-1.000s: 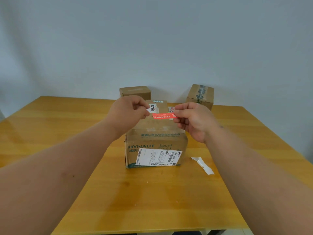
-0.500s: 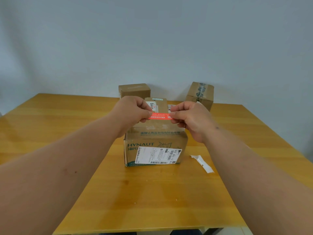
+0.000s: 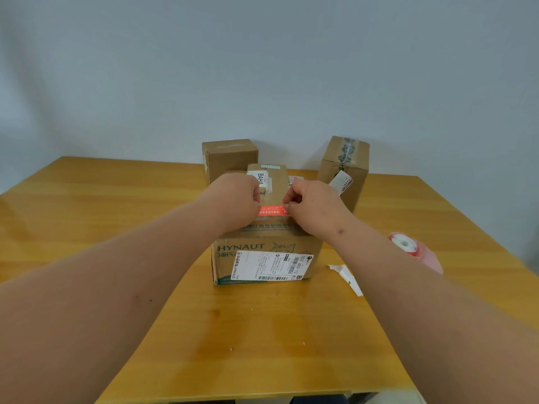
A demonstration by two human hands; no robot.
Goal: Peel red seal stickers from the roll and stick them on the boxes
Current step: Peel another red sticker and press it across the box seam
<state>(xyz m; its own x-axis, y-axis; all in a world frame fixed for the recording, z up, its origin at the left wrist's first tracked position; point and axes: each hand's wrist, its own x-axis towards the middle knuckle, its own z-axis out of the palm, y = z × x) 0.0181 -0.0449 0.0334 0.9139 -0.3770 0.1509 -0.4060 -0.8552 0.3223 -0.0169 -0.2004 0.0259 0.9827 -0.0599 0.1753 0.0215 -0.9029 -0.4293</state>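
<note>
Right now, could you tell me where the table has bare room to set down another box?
The table is bare left of the HYNAUT box and along the near edge. It is crowded behind that box and right, by the sticker roll and backing scrap.

My two arms come in from the bottom corners, both bare from the edge of view to the wrist: no sleeve, no cuff, no watch, no band. My left hand (image 3: 233, 196) wears no glove and no ring that I can make out, and the same goes for my right hand (image 3: 313, 204). My left forearm carries two small dark specks side by side about halfway along. My right wrist has one small dark mark on its back, just behind the hand, and a few fainter dots sit on the back of that hand. My nails are too small and turned away to tell anything about.
</note>
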